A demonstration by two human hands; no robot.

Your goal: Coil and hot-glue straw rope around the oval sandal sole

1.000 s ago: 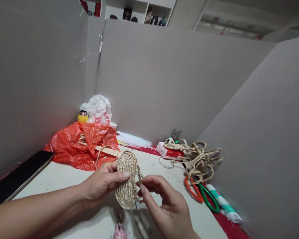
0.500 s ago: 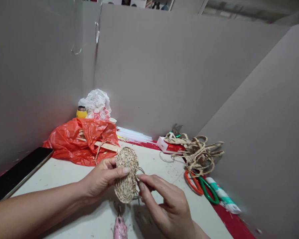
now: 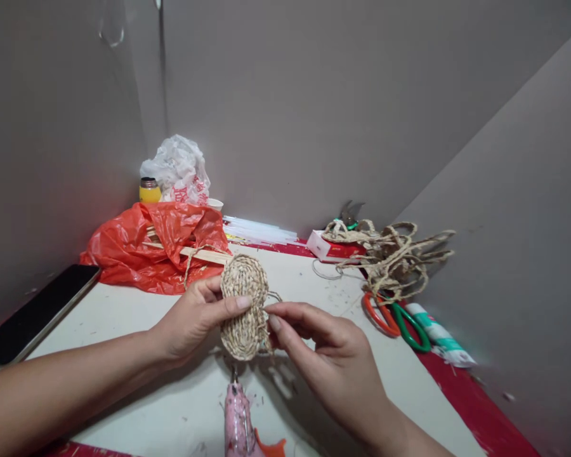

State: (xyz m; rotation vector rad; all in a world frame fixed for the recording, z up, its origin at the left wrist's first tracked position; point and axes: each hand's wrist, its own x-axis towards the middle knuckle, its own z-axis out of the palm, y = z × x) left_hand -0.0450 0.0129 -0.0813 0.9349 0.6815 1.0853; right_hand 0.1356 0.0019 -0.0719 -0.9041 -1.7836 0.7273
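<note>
- The left hand [image 3: 195,317] holds a woven oval [image 3: 244,304] of pale twine upright above the table. Its grip is closed on the piece, with the thumb across the front face and the fingers behind.
- The right hand [image 3: 335,362] meets the oval's right edge. Its grip is closed in a pinch of thumb and forefinger where a loose strand [image 3: 275,294] loops out of the weave.
- The oval sits between the two hands, clear of the table, with its long axis running up and down.
- A pink glue gun [image 3: 238,416] lies on the table just below the oval, its nozzle pointing up towards it.
- The table [image 3: 309,285] is white and flecked with twine scraps, with red showing at its edges. Plain grey partition walls [image 3: 290,114] enclose it at the back and on both sides.
- Counted:
  - one red plastic bag [image 3: 137,251] and one white bag [image 3: 176,168] behind it
  - one yellow bottle [image 3: 149,191]
  - one dark phone [image 3: 38,311] at the left
  - one tangle of twine [image 3: 400,254]
  - one red-and-white box [image 3: 335,249]
  - one tube [image 3: 440,336]
  - two scissor handles, orange [image 3: 375,314] and green [image 3: 412,327]
</note>
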